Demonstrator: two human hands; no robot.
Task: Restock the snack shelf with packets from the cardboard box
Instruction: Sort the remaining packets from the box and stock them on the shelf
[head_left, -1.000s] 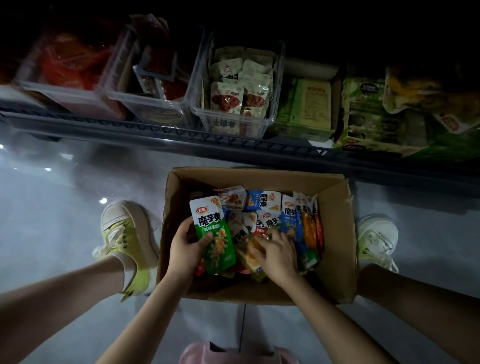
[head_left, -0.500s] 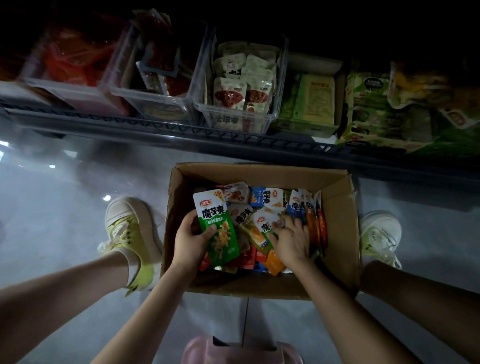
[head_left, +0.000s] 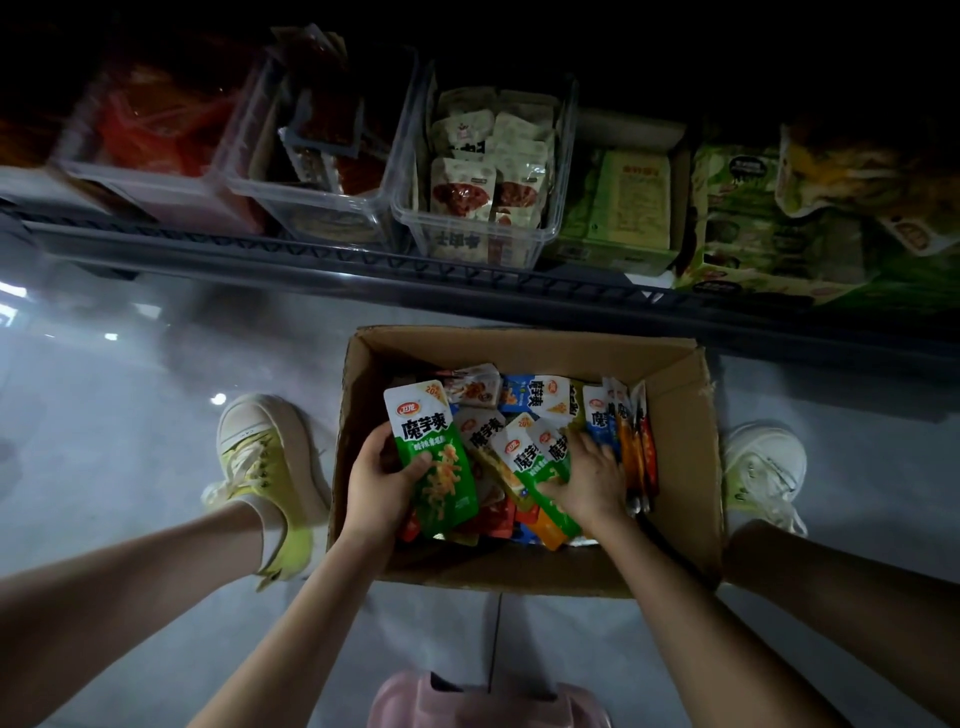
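dim floor under the shelf (head_left: 363, 260): in the box (head_left: 680, 467) my left hand (head_left: 376, 488) still grips a green packet (head_left: 436, 457); my right hand (head_left: 592, 480) has now gathered another packet (head_left: 535, 467), so shelving seems next.

Dim room, most light falls on the floor (head_left: 104, 441), upper part nearly black. Floor is pale grey glossy tile, one grout line (head_left: 496, 639) running toward the viewer, bright reflections of lamps (head_left: 218, 399) at left. A dark metal wire rack edge (head_left: 363, 270) crosses the scene low above the floor. Behind it sit clear plastic bins (head_left: 483, 244) side by side at left and centre, green cartons (head_left: 623, 208) at right. Something pink (head_left: 488, 701) at the bottom edge, cannot tell what.
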